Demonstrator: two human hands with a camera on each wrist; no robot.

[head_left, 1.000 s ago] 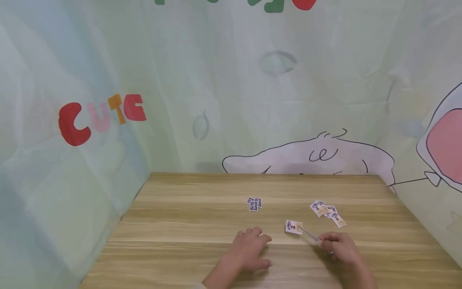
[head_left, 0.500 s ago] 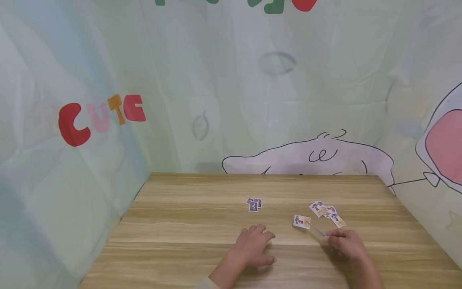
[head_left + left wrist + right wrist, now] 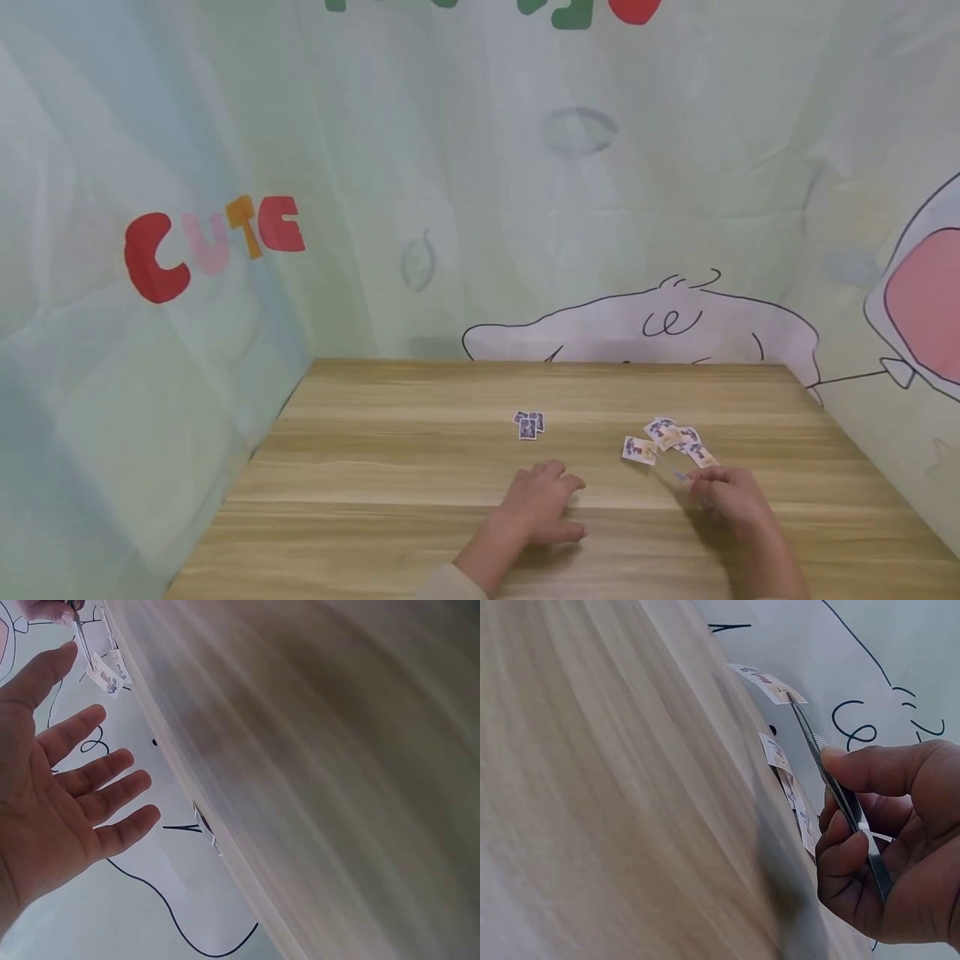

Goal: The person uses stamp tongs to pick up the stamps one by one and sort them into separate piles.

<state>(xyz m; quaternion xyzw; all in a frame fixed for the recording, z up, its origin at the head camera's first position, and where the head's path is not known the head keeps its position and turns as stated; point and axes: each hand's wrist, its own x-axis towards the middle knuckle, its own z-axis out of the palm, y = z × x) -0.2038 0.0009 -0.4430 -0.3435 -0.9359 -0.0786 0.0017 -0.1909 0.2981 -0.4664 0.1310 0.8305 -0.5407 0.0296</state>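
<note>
My right hand (image 3: 731,498) grips a pair of metal tweezers (image 3: 840,791) between thumb and fingers. At the tweezers' tips is a small stamp (image 3: 639,451) with a perforated edge and a coloured picture; the right wrist view shows this stamp (image 3: 769,682) raised off the tabletop. Just right of it lies a loose pile of similar stamps (image 3: 678,435), overlapping one another. My left hand (image 3: 538,508) hovers palm down over the table's near middle, fingers spread and holding nothing; in the left wrist view its palm (image 3: 45,802) faces the camera, bare.
A group of darker blue stamps (image 3: 528,427) lies left of the colourful pile, farther back than my left hand. The wood-grain table (image 3: 375,467) ends against a printed cloth backdrop (image 3: 480,208) at the rear and sides.
The right hand has carried the stamp in the tweezers rightward and farther back, up beside the colourful pile. My left hand has drifted a little right and forward. Both piles stay put.
</note>
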